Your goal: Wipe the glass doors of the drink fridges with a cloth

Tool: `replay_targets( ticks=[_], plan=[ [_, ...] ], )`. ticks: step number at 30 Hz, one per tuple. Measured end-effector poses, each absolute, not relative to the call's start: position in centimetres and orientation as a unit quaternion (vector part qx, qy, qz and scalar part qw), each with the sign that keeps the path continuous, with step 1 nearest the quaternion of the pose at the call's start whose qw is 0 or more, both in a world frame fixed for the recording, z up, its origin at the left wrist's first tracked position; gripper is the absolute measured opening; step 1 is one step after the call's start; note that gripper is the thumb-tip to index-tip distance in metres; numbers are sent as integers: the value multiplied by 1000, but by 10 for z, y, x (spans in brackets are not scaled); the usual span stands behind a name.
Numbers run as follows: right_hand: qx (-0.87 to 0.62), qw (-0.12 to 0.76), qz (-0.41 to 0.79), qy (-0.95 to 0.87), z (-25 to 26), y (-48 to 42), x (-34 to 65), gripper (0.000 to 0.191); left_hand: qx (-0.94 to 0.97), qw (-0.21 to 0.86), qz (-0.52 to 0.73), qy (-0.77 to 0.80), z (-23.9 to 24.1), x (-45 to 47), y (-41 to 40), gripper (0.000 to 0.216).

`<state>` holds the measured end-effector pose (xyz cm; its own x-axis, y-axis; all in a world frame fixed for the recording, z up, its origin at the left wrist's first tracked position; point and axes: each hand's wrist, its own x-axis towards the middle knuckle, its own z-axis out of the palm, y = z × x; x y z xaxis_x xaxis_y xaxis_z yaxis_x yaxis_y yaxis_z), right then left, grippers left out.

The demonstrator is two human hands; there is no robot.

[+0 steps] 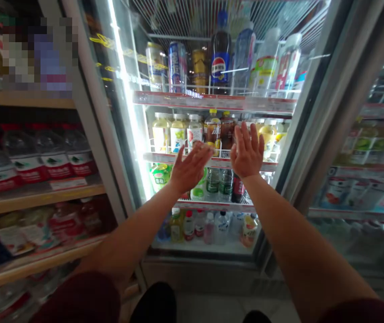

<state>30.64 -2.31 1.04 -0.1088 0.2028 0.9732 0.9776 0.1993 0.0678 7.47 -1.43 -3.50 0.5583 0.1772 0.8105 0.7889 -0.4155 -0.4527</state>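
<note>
Both my hands are raised in front of a lit drinks fridge, apart from each other. My left hand has its fingers stretched out toward the right and holds nothing. My right hand points upward with fingers spread, also holding nothing. Behind them, on the second shelf, stand yellow-capped dark drink bottles and pale juice bottles; my right hand hides part of that row. A green carton or pack and green-labelled water bottles sit one shelf lower. Whether either hand touches the glass, I cannot tell.
A Pepsi bottle and several cans stand on the top shelf. Small bottles line the fridge floor. Left are wooden shelves with red-labelled water bottles; right, a metal door frame and another fridge section.
</note>
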Motion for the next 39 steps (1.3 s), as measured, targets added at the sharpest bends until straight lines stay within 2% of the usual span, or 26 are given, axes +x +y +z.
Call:
replay_targets(
  ticks=[2,4,7,9,11,15,17,20,23,25,27,31,33,36,39],
  plan=[
    [-485,461,-411,-620,11,-24,306,59,-727,408,-402,-379,-27,83,-14,69],
    [-492,457,-404,-622,11,-24,306,59,-736,413,-395,-363,-53,94,-19,70],
    [-492,455,-401,-624,11,-24,306,59,-823,472,-267,-169,-119,103,-29,62],
    [-487,460,-404,-623,10,-23,306,59,-851,480,-190,-95,-139,98,-30,56],
    [-478,468,-407,-622,10,-22,306,59,-848,480,-195,-117,-121,85,-27,58],
    [-465,481,-407,-621,8,-21,306,61,-745,469,-373,-292,-23,60,-18,63],
    [-462,482,-412,-621,7,-20,307,61,-682,450,-445,-367,-1,58,-16,62],
    [-459,480,-421,-618,7,-19,307,58,-684,455,-435,-369,-37,64,-18,61],
    [-458,480,-423,-617,6,-18,308,58,-793,496,-281,-217,-101,66,-22,60],
    [-458,479,-425,-616,6,-18,308,59,-829,502,-201,-143,-112,61,-21,61],
    [-458,480,-429,-613,6,-17,308,59,-820,497,-228,-171,-83,53,-19,62],
    [-450,486,-430,-613,7,-18,308,58,-701,456,-422,-349,9,42,-13,63],
    [-451,487,-423,-616,6,-18,307,59,-657,435,-471,-396,17,44,-13,64],
    [-457,486,-419,-616,6,-18,307,60,-690,450,-430,-369,-36,52,-18,67],
    [-455,482,-422,-618,6,-18,308,60,-798,496,-268,-212,-96,53,-24,67]
  ],
)
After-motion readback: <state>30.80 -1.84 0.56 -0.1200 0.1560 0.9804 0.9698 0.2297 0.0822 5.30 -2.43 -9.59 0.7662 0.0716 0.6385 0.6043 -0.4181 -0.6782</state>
